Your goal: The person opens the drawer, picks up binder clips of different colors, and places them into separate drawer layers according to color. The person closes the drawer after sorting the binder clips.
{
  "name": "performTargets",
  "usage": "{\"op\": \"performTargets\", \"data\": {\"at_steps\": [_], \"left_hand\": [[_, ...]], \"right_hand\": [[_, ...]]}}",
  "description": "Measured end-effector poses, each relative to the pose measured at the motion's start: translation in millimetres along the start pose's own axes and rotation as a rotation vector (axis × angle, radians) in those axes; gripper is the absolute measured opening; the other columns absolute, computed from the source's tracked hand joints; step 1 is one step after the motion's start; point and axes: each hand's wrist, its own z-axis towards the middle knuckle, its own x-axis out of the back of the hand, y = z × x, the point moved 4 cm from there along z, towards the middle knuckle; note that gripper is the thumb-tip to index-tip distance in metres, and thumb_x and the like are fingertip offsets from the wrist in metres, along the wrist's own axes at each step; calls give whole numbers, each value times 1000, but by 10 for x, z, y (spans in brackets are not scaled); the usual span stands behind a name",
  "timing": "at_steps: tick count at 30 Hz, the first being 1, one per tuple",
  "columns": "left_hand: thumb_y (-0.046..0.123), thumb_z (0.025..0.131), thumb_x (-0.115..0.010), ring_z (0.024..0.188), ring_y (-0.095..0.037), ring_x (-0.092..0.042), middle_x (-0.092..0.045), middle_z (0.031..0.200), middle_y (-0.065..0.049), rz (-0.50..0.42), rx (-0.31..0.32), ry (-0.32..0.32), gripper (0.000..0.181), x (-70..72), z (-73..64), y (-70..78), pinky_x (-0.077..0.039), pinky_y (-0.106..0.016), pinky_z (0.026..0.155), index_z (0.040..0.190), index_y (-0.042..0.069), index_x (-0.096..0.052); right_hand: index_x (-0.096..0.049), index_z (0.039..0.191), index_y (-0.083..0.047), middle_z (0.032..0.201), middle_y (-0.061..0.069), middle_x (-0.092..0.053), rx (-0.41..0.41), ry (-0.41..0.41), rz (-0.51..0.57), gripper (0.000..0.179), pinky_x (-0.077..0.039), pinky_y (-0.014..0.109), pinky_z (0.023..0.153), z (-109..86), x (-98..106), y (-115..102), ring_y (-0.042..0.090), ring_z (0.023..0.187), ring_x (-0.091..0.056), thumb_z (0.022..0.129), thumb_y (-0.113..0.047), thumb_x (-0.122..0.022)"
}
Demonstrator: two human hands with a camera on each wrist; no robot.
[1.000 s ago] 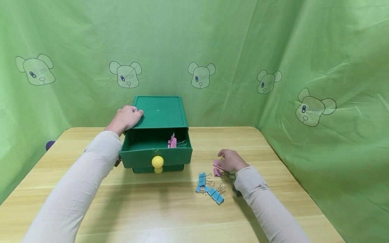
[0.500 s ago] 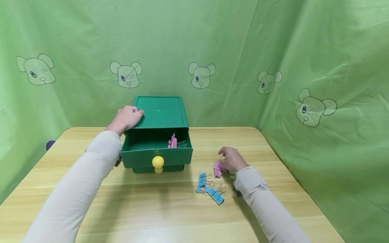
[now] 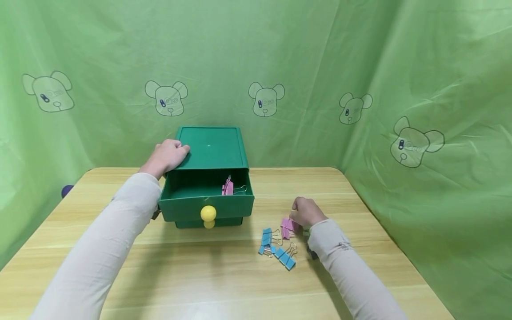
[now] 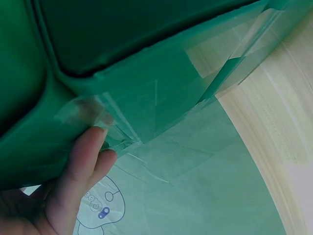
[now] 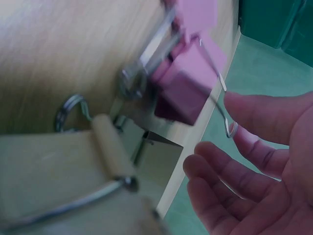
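The head view is brightly and evenly lit. Pale glare is spread over the near table (image 3: pixel 204 293), and soft shadows are thrown by the box (image 3: pixel 212 149) and sleeves (image 3: pixel 100 240). The wrist views are dimmer; in the right one, the tan clip (image 5: pixel 54 171) and pink clip (image 5: pixel 200 68) are blurred.

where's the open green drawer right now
In the head view, left of centre, the green drawer juts from the front of the green cabinet, with the left hand up and left, the blue clips lower right.
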Motion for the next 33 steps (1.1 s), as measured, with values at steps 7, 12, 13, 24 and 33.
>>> {"op": "performTargets", "data": {"at_steps": [7, 12, 13, 24, 33], "left_hand": [[37, 102, -39, 82, -30, -47, -42, 78, -13, 0, -1, 1, 40, 4, -4, 9, -45, -38, 63, 73, 9, -42], [37, 102, -38, 83, -30, -47, -42, 78, -13, -8, 7, -1, 40, 6, -11, 5, -45, -37, 62, 73, 9, -42], [37, 102, -38, 83, -30, -47, -42, 78, -13, -9, 9, -2, 40, 5, -13, 2, -46, -37, 62, 73, 9, -43], [38, 102, -38, 85, -31, -48, -42, 79, -13, -5, 11, -6, 40, -16, -11, -4, -46, -37, 61, 74, 9, -42], [38, 102, -38, 89, -32, -47, -42, 80, -13, -12, 8, -3, 40, -1, -13, 2, -47, -39, 62, 74, 9, -42]], "right_hand": [[-55, 84, -5, 75, 7, -58, 8, -30, 45, 14, -49, 33, 64, -40, -26, 10, 21, 69, -56, 88, -8, -68], [-55, 79, -6, 73, 7, -56, 21, -84, 70, 17, -47, 32, 62, -77, 5, -40, 21, 68, -54, 90, -12, -66], [-55, 77, -6, 72, 6, -56, 31, -94, 74, 18, -46, 31, 60, -80, 11, -54, 20, 67, -53, 91, -12, -65], [-57, 82, -4, 76, 7, -60, 90, -75, 166, 13, -48, 31, 59, -112, 64, -135, 22, 69, -56, 89, -10, -65], [-55, 84, -4, 72, 6, -63, 120, 8, 210, 13, -50, 33, 64, -115, 161, -184, 22, 67, -63, 89, -7, -67]]}}
